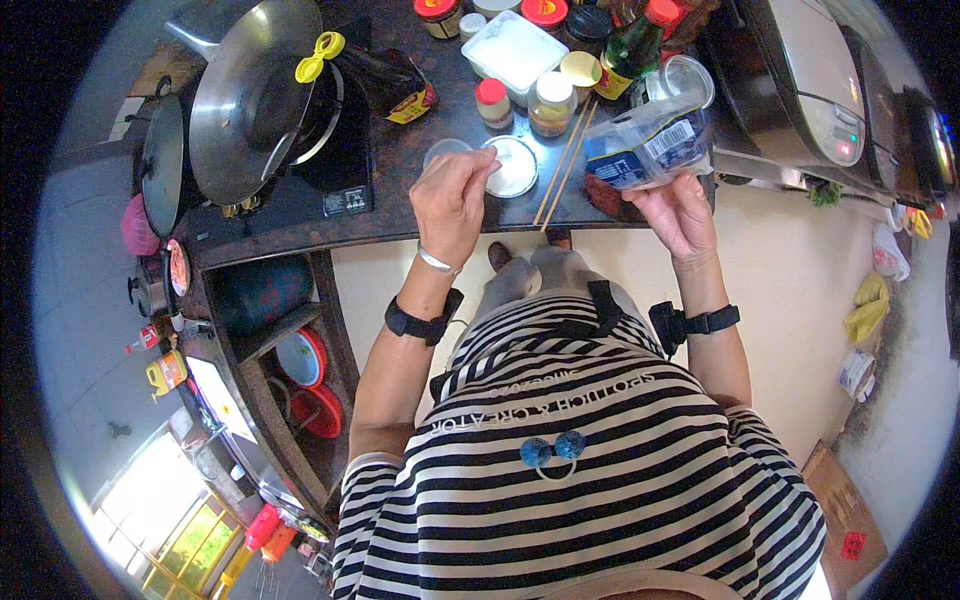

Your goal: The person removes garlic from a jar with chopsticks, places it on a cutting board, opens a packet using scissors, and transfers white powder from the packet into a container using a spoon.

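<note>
My left hand (452, 196) is over a small round white dish (512, 166), its thumb and fingers pinched together. Whether anything sits between the fingertips is too small to tell. The dish's inside looks white. A clear round plastic piece (448, 148) lies partly hidden behind my left hand. My right hand (679, 214) grips the lower edge of a clear plastic packet (646, 146) with a blue printed label and a barcode. Between the dish and the packet, a pair of wooden chopsticks (566, 165) lies with its ends at the counter's front edge.
A metal wok (244, 101) tilts at the left by a black cooktop (349, 169). Behind the dish stand a red-lidded jar (493, 103), a white-lidded jar (553, 103), a white plastic tub (515, 52) and a green bottle (634, 49). A rice cooker (810, 82) is at the right.
</note>
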Available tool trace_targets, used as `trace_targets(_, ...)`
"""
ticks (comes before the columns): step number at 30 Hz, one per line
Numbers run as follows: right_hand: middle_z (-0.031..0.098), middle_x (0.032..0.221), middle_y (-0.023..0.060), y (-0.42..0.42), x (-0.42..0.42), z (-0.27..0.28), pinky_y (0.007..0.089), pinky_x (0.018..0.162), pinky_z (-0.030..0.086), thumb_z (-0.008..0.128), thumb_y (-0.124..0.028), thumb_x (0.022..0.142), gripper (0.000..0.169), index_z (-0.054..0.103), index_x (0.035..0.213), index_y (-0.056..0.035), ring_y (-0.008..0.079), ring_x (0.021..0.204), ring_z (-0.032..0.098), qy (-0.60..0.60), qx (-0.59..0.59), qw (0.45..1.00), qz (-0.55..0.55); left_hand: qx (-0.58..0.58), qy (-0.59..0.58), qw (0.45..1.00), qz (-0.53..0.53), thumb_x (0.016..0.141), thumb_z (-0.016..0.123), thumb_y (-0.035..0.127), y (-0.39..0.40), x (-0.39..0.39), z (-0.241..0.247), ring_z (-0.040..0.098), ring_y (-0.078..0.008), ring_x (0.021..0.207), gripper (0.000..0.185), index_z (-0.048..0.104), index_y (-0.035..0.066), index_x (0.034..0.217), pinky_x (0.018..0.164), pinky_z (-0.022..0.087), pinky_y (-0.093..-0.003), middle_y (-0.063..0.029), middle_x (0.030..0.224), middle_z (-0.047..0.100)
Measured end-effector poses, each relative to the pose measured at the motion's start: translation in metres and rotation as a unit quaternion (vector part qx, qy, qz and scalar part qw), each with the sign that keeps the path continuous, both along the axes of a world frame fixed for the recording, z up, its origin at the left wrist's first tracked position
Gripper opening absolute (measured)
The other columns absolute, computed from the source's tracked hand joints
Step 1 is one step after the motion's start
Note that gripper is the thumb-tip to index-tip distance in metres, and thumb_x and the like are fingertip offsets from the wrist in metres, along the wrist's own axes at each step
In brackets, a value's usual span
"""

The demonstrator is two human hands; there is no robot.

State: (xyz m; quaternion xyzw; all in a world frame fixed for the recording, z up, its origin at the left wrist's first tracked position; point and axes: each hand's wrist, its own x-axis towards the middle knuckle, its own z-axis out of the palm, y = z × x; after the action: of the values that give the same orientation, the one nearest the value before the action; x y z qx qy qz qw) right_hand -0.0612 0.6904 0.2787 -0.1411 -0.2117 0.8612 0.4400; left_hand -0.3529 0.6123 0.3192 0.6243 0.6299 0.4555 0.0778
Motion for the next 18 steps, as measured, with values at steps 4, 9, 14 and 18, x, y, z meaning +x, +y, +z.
trace_targets(4, 0.058, 0.134, 0.0155, 0.000, -0.003, -0.006, 0.0558, 0.101, 0.047, 0.062, -0.026, 0.097, 0.038, 0.059, 0.126, -0.0012, 0.0345, 0.125, 0.054, 0.007, -0.002, 1.000, 0.006, 0.017, -0.020, 1.000, 0.005, 0.079, 0.073, 0.000, 0.007, 0.007, -0.004, 0.067, -0.0267, 0.074, 0.012, 0.070, 0.004, 0.090, 0.067, 0.051, -0.0353, -0.0113, 0.084, 0.071)
trace_targets(9, 0.059, 0.133, 0.0167, -0.001, -0.002, -0.001, 0.0551, 0.101, 0.048, 0.060, -0.024, 0.099, 0.035, 0.061, 0.124, 0.0005, 0.0346, 0.124, 0.055, -0.002, 0.002, 1.000, 0.013, 0.031, 0.008, 0.999, -0.029, 0.082, 0.073, 0.000, 0.015, 0.011, -0.027, 0.066, -0.0245, 0.073, 0.011, 0.071, 0.004, 0.092, 0.067, 0.052, -0.0327, -0.0109, 0.085, 0.071)
trace_targets(14, 0.059, 0.133, 0.0142, -0.003, 0.005, -0.006, 0.0526, 0.095, 0.051, 0.066, -0.026, 0.095, 0.045, 0.053, 0.132, -0.0041, 0.0324, 0.120, 0.057, -0.043, 0.001, 0.999, 0.007, -0.058, 0.001, 0.997, -0.045, 0.083, 0.071, 0.000, 0.010, 0.008, -0.036, 0.067, -0.0242, 0.073, 0.011, 0.072, 0.003, 0.093, 0.066, 0.053, -0.0313, -0.0113, 0.085, 0.071)
trace_targets(18, 0.059, 0.133, 0.0141, -0.003, 0.006, -0.007, 0.0515, 0.096, 0.051, 0.064, -0.026, 0.096, 0.043, 0.053, 0.131, -0.0032, 0.0321, 0.120, 0.057, -0.031, 0.010, 0.999, 0.008, -0.063, -0.062, 0.996, -0.016, 0.083, 0.069, 0.001, 0.004, 0.002, -0.022, 0.067, -0.0291, 0.075, 0.009, 0.070, 0.003, 0.091, 0.066, 0.052, -0.0360, -0.0125, 0.083, 0.070)
